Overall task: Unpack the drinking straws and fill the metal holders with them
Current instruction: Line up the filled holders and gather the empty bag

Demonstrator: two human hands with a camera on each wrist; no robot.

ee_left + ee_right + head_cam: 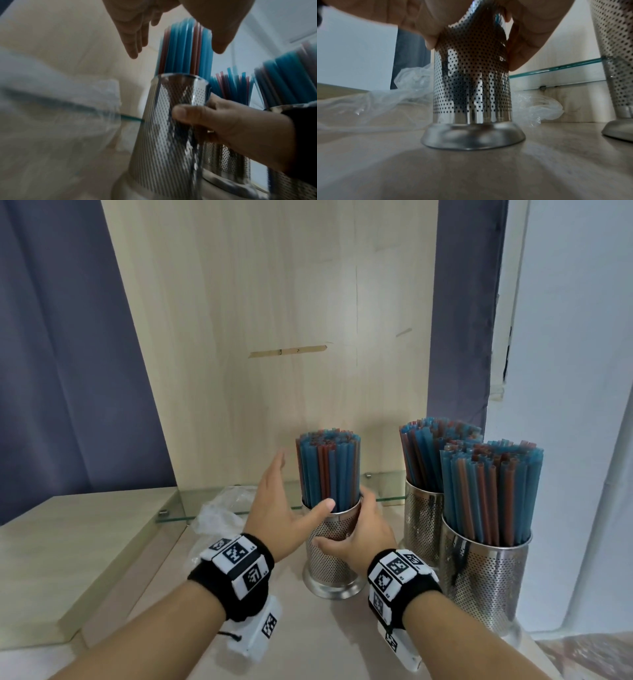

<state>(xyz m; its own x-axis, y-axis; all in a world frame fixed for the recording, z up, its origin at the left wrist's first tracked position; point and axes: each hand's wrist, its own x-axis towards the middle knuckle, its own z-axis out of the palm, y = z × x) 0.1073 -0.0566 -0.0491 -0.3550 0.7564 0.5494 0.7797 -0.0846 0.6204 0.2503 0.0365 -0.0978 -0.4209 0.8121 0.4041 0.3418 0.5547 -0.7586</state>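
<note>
We see 3 holders, all packed w/ straws. Right hand [363,537] wraps middle holder [334,556] on counter [308,645], thumb in front, fingers round back. Left hand [281,508] spread, fingers straight, beside straws [329,470], gripping nothing. Other 2 holders, back one [423,522] and near one [486,577], stand full at right. Empty plastic wrap [219,513] lies behind left hand. We judge task approx done; maybe tidy bundle, clear wrap.

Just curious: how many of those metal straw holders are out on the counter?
3. One in the middle, gripped by the right hand; one at back right; one at front right. None seems hidden.
</note>
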